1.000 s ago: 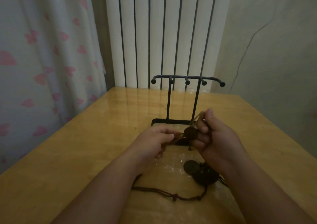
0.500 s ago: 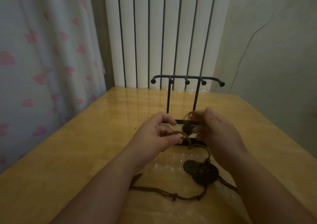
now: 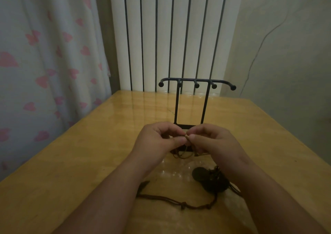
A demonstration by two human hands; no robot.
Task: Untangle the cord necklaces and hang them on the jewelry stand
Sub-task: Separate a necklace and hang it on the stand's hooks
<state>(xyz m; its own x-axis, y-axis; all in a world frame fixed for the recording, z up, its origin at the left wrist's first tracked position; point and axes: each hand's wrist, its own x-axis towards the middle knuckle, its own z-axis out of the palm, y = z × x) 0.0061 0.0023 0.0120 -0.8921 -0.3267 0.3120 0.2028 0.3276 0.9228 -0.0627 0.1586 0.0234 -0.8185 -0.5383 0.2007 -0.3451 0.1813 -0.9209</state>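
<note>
Left of left hand: wide bare table, edge running along the curtain. Pinched between both hands, left and right hand fingertip to fingertip: tan cord necklace, loops hanging beneath. Just behind: jewelry stand. Nearer, by right wrist: dark cord necklace, pendants. Rightward: open table to its edge.

jewelry stand base behind left hand and right hand, dark cord under right forearm
</note>
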